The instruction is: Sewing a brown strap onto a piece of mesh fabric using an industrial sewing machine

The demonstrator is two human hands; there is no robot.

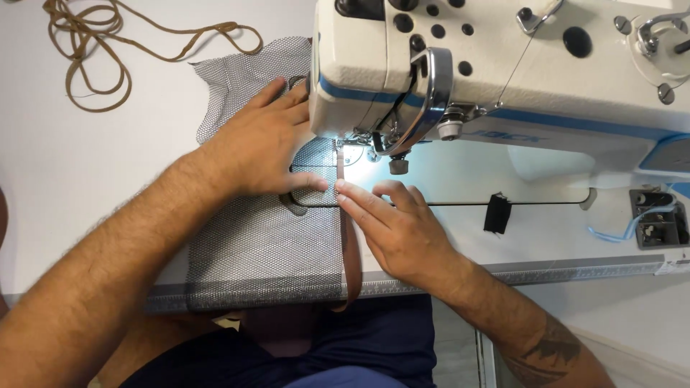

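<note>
White table [65, 165]; both hands [269, 140] [395, 226] flat, pressing mesh [266, 244], strap [350, 251].

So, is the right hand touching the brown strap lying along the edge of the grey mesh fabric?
Touching. The head view shows the right hand with fingertips pressed on the narrow brown strap over the grey mesh fabric.

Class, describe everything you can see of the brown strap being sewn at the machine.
The brown strap is a narrow, flat band, matte like suede or faux leather. It runs straight from under the sewing machine needle area toward the person, lying along the right edge of the grey mesh fabric, then droops over the table edge. The left hand presses the mesh beside it; the right hand fingers touch it.
</note>
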